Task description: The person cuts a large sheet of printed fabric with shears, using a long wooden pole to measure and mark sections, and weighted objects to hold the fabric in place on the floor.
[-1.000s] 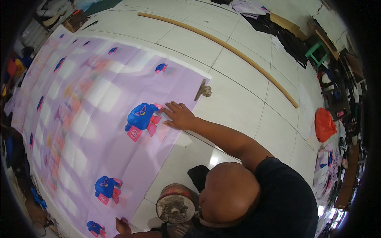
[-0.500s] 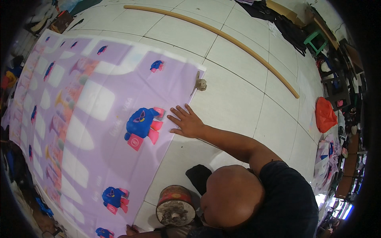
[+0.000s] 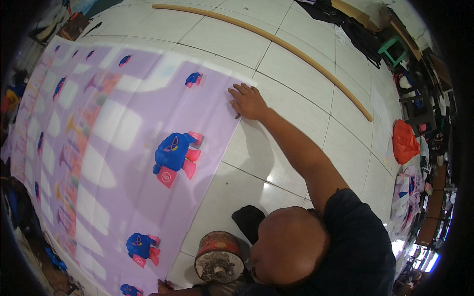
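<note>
Neither of my own hands shows. A co-worker, seen from above at the lower right, reaches out one bare arm. That person's hand [image 3: 248,102] bends over the edge of a large lilac printed sheet [image 3: 212,113], near its upper right corner. The hand mostly hides the spot where a metal clip was visible; whether the fingers grip it I cannot tell. Blue and pink cartoon figures [image 3: 174,154] are printed on the sheet. At the lower edge another hand [image 3: 165,286] rests by the sheet's border, its arm leading toward the same person.
A worn round block [image 3: 218,266] stands beside the person, near a black object [image 3: 248,221]. Across the white tiles [image 3: 296,111] lies a long tan pole [image 3: 291,45]. A green stool [image 3: 393,52], a red plastic bag [image 3: 406,143] and clutter line the right side.
The co-worker's outstretched hand has moved up along the sheet's edge, from beside the large blue figure to the corner. It now covers most of the metal clip's place.
</note>
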`<state>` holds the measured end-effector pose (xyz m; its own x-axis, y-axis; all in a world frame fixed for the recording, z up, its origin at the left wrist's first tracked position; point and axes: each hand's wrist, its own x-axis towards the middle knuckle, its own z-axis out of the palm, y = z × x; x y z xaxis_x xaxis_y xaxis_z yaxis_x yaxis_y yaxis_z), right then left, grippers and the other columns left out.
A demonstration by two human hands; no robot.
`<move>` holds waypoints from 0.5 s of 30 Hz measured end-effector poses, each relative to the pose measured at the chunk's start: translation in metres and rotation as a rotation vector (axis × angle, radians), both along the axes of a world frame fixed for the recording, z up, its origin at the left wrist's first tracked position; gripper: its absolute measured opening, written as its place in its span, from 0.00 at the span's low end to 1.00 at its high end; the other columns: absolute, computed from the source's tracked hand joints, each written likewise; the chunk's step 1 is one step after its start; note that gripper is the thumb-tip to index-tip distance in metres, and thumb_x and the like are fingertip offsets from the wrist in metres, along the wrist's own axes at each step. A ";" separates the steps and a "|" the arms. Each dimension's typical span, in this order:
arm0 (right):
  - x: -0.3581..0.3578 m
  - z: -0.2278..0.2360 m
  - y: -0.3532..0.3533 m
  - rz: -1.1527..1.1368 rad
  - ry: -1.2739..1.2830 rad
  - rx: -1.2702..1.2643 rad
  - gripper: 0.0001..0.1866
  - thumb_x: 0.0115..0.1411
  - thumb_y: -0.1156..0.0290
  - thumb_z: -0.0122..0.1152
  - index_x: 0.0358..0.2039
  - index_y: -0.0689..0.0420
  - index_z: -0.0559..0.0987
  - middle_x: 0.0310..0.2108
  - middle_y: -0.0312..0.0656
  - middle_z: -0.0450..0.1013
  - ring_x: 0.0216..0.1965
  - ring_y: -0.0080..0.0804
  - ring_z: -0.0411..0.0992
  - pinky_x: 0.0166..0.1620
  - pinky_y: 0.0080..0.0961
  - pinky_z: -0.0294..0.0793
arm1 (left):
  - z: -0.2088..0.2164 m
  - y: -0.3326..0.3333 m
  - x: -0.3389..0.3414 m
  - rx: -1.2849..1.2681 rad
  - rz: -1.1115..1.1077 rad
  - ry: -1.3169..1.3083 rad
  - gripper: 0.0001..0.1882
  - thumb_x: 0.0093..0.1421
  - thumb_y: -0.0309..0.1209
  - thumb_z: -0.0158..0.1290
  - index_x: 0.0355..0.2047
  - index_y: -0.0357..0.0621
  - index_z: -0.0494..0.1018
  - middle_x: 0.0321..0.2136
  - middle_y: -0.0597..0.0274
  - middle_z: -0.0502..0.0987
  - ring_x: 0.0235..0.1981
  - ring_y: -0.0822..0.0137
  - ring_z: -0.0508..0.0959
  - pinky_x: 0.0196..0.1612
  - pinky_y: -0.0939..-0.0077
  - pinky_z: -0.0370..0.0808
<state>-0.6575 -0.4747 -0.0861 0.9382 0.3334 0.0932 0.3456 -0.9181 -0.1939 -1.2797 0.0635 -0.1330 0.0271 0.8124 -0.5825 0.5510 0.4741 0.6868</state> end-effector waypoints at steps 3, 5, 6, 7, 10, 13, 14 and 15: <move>0.022 -0.001 -0.028 0.074 0.216 -0.175 0.26 0.66 0.57 0.43 0.63 0.50 0.66 0.67 0.42 0.58 0.69 0.46 0.53 0.67 0.54 0.51 | -0.003 -0.001 0.000 -0.011 -0.018 0.020 0.17 0.64 0.44 0.53 0.35 0.39 0.73 0.27 0.54 0.75 0.27 0.61 0.74 0.32 0.66 0.72; 0.026 0.004 -0.034 0.089 0.282 -0.162 0.26 0.66 0.57 0.42 0.63 0.50 0.67 0.67 0.39 0.58 0.69 0.45 0.52 0.68 0.54 0.50 | -0.002 0.001 -0.003 -0.004 -0.017 0.032 0.17 0.64 0.44 0.53 0.35 0.39 0.73 0.27 0.54 0.75 0.28 0.60 0.75 0.32 0.66 0.72; 0.026 0.006 -0.036 0.096 0.314 -0.155 0.26 0.66 0.58 0.41 0.63 0.50 0.67 0.67 0.38 0.58 0.69 0.45 0.52 0.68 0.54 0.49 | -0.001 0.002 -0.005 0.002 -0.019 0.040 0.17 0.64 0.43 0.53 0.35 0.39 0.73 0.27 0.54 0.75 0.28 0.60 0.75 0.32 0.66 0.72; 0.025 0.006 -0.035 0.111 0.304 -0.164 0.26 0.66 0.57 0.41 0.62 0.50 0.68 0.67 0.38 0.58 0.69 0.45 0.52 0.68 0.54 0.50 | 0.002 0.002 -0.005 0.010 -0.016 0.044 0.17 0.64 0.43 0.53 0.35 0.39 0.73 0.27 0.53 0.75 0.28 0.60 0.75 0.32 0.66 0.72; 0.020 0.006 -0.040 0.121 0.276 -0.166 0.25 0.67 0.56 0.41 0.61 0.50 0.69 0.67 0.37 0.59 0.69 0.44 0.52 0.68 0.53 0.50 | 0.003 0.002 -0.006 0.018 -0.023 0.058 0.18 0.63 0.43 0.54 0.35 0.38 0.73 0.28 0.53 0.75 0.28 0.59 0.75 0.33 0.65 0.72; 0.017 0.004 -0.040 0.099 0.238 -0.104 0.26 0.67 0.52 0.42 0.60 0.50 0.71 0.66 0.39 0.60 0.69 0.45 0.52 0.68 0.52 0.50 | 0.003 0.005 0.001 0.024 -0.044 0.080 0.18 0.63 0.43 0.54 0.36 0.38 0.73 0.28 0.53 0.76 0.29 0.58 0.75 0.33 0.65 0.73; 0.016 0.003 -0.041 0.088 0.229 -0.099 0.27 0.67 0.50 0.42 0.60 0.50 0.71 0.66 0.39 0.60 0.69 0.45 0.52 0.68 0.52 0.51 | 0.003 0.004 0.003 0.020 -0.067 0.097 0.18 0.63 0.43 0.54 0.36 0.38 0.72 0.28 0.53 0.76 0.29 0.58 0.76 0.33 0.65 0.73; 0.014 0.002 -0.041 0.077 0.219 -0.094 0.27 0.67 0.48 0.43 0.60 0.50 0.72 0.66 0.40 0.60 0.69 0.45 0.52 0.68 0.52 0.51 | 0.003 0.005 0.006 0.022 -0.085 0.123 0.18 0.63 0.43 0.54 0.36 0.38 0.72 0.28 0.52 0.76 0.29 0.58 0.76 0.34 0.65 0.73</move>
<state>-0.6431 -0.5157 -0.0838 0.9041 0.4023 -0.1442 0.3742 -0.9082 -0.1872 -1.2735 0.0684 -0.1300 0.0255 0.8226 -0.5680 0.6690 0.4082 0.6212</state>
